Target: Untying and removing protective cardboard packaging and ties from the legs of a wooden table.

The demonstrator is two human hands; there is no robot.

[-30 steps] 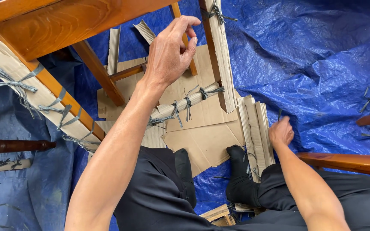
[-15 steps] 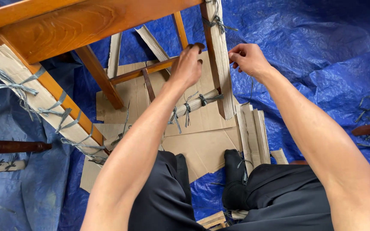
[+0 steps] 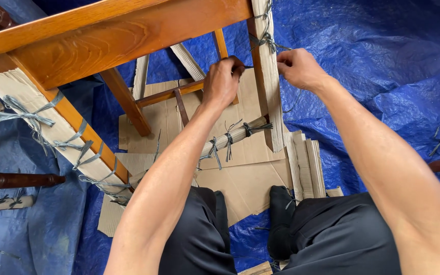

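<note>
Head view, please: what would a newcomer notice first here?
Both hands meet at the cardboard-wrapped chair leg at top centre: the left hand on its left side, the right hand on its right, drawing grey string. Beneath lies a bright blue tarp strewn with flat cardboard sheets.

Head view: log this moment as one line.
left hand: pinching grey strap | right hand: gripping strap opposite | between: cardboard-wrapped leg | below: blue tarp

Floor covered by crinkled blue tarpaulin (image 3: 383,61); flattened cardboard sheets (image 3: 240,178) lie on it, dark turned wooden leg (image 3: 16,180) at left, even daylight.
</note>
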